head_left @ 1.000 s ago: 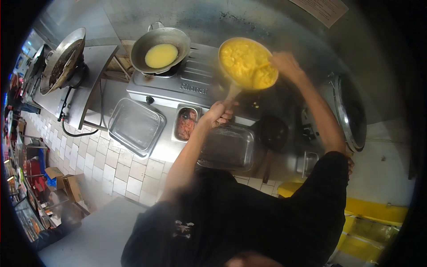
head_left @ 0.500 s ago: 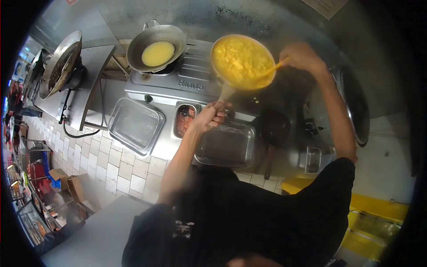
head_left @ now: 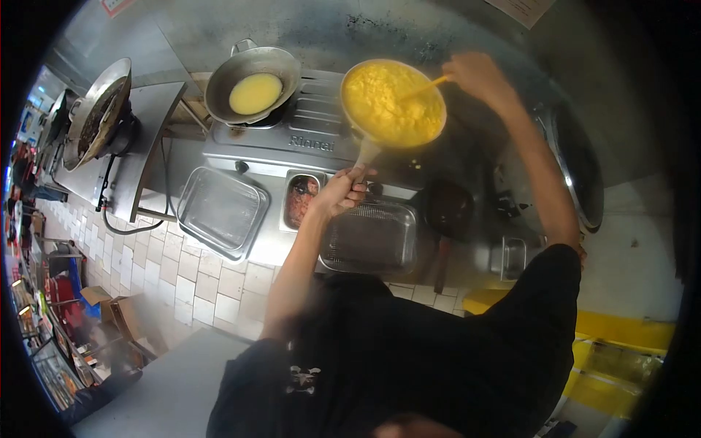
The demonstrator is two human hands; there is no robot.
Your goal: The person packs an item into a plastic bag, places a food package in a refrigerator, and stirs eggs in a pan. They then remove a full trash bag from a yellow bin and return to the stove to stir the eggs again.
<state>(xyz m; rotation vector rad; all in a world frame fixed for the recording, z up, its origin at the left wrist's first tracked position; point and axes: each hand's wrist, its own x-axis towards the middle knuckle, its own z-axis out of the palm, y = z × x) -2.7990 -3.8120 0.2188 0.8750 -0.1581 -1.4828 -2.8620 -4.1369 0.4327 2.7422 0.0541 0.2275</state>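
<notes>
My left hand (head_left: 343,193) is closed around the handle of a frying pan (head_left: 368,154) over the stove. Soft yellow scrambled eggs (head_left: 383,102) fill the pan in moist lumps. At the far right of the pan, my right hand (head_left: 475,74) grips a yellow stirring utensil (head_left: 427,88) by its upper end. Its lower end is buried in the eggs, so I cannot make out whether it is a spoon or a spatula. Just below my left hand sit a small metal container (head_left: 301,201) of reddish chopped food and a clear rectangular tray (head_left: 369,237).
A wok (head_left: 290,77) with pale yellow liquid stands on the left burner of the Rinnai stove (head_left: 248,139). Another clear tray (head_left: 223,212) lies at the counter's left edge. Farther left is a second wok (head_left: 80,146). A large round lid (head_left: 577,175) leans at the right.
My right hand has moved slightly up and left. The utensil has swept from the pan's right edge towards the middle, and the eggs look more stirred. My left hand keeps its hold.
</notes>
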